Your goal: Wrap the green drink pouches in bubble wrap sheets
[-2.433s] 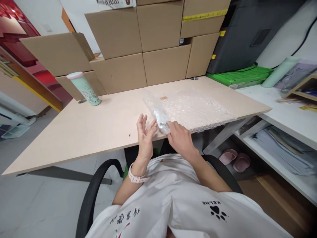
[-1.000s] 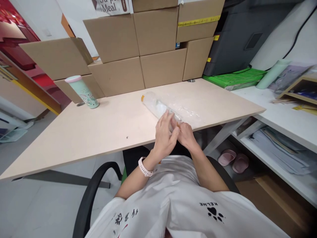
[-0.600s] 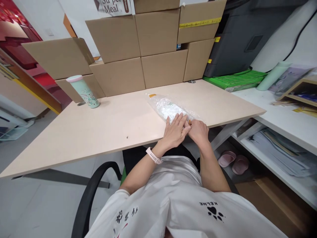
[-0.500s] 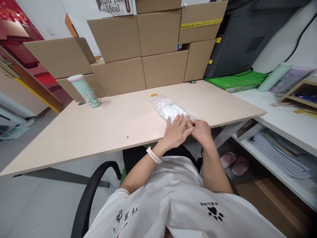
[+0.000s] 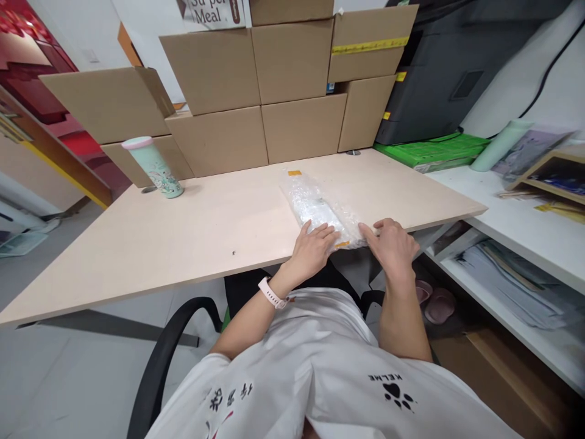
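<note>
Bubble-wrap roll [image 5: 322, 210] lies on the desk [image 5: 205, 225] close to its front edge, running away from us, with its near end between our hands. Our left hand [image 5: 313, 244] rests flat and open on that end, gripping nothing. Our right hand [image 5: 390, 241] sits loosely curled just right of the roll, forefinger touching its side; whether the thumb pinches any wrap we cannot tell. What the wrap encloses is too clouded to make out. An orange tape tab [image 5: 342, 244] shows at the near end. Beyond stand a green tumbler [image 5: 153, 167] and stacked cardboard boxes [image 5: 256, 91]. Half a second ago our hands touched over the roll; now they are apart.
</note>
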Available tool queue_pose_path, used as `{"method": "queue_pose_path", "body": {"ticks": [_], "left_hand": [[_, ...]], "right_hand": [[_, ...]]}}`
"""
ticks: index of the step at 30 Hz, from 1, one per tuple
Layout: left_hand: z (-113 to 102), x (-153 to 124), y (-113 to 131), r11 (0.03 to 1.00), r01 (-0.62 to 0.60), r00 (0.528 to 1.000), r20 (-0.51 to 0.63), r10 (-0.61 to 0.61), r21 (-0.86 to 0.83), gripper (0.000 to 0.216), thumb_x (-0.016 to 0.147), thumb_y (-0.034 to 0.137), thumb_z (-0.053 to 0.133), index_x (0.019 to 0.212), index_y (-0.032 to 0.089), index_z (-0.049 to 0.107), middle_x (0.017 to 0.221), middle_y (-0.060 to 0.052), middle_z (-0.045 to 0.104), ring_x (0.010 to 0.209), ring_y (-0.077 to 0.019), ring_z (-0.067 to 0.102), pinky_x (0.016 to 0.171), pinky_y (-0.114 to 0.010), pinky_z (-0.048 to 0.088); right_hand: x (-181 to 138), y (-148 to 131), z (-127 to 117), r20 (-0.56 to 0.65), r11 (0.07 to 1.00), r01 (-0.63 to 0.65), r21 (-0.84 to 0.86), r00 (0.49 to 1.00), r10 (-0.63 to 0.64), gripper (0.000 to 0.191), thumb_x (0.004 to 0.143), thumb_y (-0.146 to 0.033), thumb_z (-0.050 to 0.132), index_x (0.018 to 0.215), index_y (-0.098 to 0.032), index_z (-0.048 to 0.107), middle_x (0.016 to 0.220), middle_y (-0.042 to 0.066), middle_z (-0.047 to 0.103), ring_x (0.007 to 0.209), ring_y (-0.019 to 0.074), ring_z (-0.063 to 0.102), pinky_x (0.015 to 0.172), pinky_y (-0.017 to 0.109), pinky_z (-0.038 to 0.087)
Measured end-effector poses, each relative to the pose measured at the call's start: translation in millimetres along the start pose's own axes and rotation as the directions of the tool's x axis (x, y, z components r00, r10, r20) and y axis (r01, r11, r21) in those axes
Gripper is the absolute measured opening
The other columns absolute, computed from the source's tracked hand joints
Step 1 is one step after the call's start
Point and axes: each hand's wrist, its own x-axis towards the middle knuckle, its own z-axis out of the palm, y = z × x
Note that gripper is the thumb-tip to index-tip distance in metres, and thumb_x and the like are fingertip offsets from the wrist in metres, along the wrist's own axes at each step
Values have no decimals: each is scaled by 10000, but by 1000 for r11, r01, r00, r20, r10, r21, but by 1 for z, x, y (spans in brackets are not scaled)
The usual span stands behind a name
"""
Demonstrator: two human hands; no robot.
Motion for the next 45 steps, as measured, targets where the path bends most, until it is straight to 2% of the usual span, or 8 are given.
{"method": "queue_pose_path", "body": {"ticks": [4, 10, 16, 21, 26, 32, 39, 45], "left_hand": [[-11, -20, -6, 994, -12, 999, -31, 9, -110, 415, 909, 185, 455, 1269, 330, 598, 1397, 24, 614, 1382, -239, 504, 1241, -587, 243], [-12, -28, -9, 973, 4, 998, -61, -19, -232, 509, 806, 145, 512, 1273, 333, 590, 1352, 19, 647, 1346, -245, 540, 1253, -574, 227], [-5, -27, -1, 976, 2, 988, -151, -36, -217, 860, 712, 67, 451, 1532, 281, 307, 1324, -36, 648, 1259, -271, 574, 1229, -568, 243], [2, -22, 0, 982, 52, 980, -182, -85, -179, 649, 740, 94, 438, 1352, 272, 555, 1188, -58, 695, 1147, -291, 604, 1199, -563, 295], [7, -36, -4, 963, 53, 957, -262, -124, -263, 483, 818, 150, 432, 1225, 302, 642, 1160, -42, 702, 1131, -262, 624, 1204, -550, 304], [9, -67, 11, 947, -28, 944, -319, -80, -321, 407, 898, 235, 430, 1236, 289, 649, 1191, -67, 676, 1170, -229, 629, 1196, -523, 338], [-60, -66, 28, 941, -254, 958, -194, 213, -222, 524, 880, 413, 639, 1391, 340, 552, 1520, -60, 488, 1417, -281, 465, 1193, -510, 364], [-134, -31, 7, 903, -198, 958, -272, 95, -380, 542, 789, 308, 752, 1313, 371, 633, 1510, -17, 505, 1527, -322, 244, 1254, -561, -75]], "right_hand": [[0, 2, 3, 134, 998, 50, 25, 990, -52, 411, 839, -686, 544, 786, -291, 644, 702, 73, 609, 901, 377, 655, 751, 582, 493], [-7, -27, -1, 184, 946, 79, 316, 972, -143, 421, 939, -610, 362, 957, -303, 650, 862, 49, 669, 841, 275, 645, 718, 467, 529], [-17, -61, -5, 338, 857, 233, 461, 846, -412, 275, 943, -432, 425, 813, -279, 614, 951, 50, 656, 933, 232, 631, 828, 421, 540], [-8, -39, -5, 461, 776, -38, 629, 822, -334, 214, 938, -405, 453, 899, -303, 637, 1062, 31, 698, 1033, 238, 664, 910, 470, 546], [-6, -24, 3, 506, 811, -248, 529, 860, -67, 449, 937, -606, 442, 715, -263, 627, 658, 58, 632, 562, 226, 618, 548, 446, 550], [-22, -49, 2, 604, 815, -137, 563, 742, -292, 433, 939, -645, 433, 885, -288, 673, 731, 45, 666, 692, 257, 651, 617, 446, 555], [-26, -52, -1, 558, 663, -199, 722, 733, -388, 270, 930, -473, 517, 1141, -329, 604, 1084, 51, 709, 994, 261, 677, 840, 449, 569], [-29, -56, -22, 633, 701, -171, 693, 610, -477, 226, 879, -487, 587, 974, -294, 656, 990, 30, 708, 881, 248, 664, 763, 394, 569]]}}
